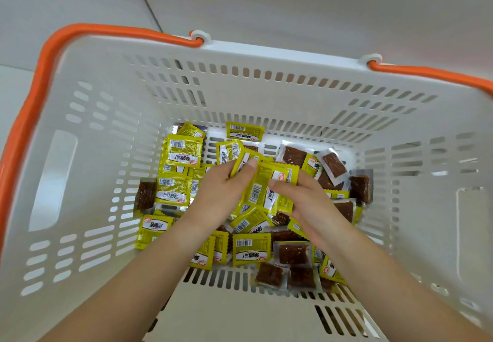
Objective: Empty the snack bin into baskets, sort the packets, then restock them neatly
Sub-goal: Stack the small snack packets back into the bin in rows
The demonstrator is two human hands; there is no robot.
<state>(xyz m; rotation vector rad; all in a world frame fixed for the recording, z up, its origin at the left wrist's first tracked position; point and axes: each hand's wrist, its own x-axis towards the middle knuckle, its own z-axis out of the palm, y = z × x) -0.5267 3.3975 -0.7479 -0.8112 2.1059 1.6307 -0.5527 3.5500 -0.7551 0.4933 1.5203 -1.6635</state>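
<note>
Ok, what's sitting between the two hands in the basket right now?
In the head view, a bunch of yellow packets spans the gap between the left hand and the right hand; both hands grip it above the loose pile.

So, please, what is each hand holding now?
Left hand: grips yellow packets.
Right hand: pinches a yellow packet.

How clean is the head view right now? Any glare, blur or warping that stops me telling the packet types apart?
Head view: even, soft light, with mild glare on the clear brown packets. Wide-angle warping bows the basket walls and orange handle. Edges are soft, and both forearms slightly blurred. The yellow packets gripped by the left hand and right hand stay distinguishable, print unreadable.
</note>
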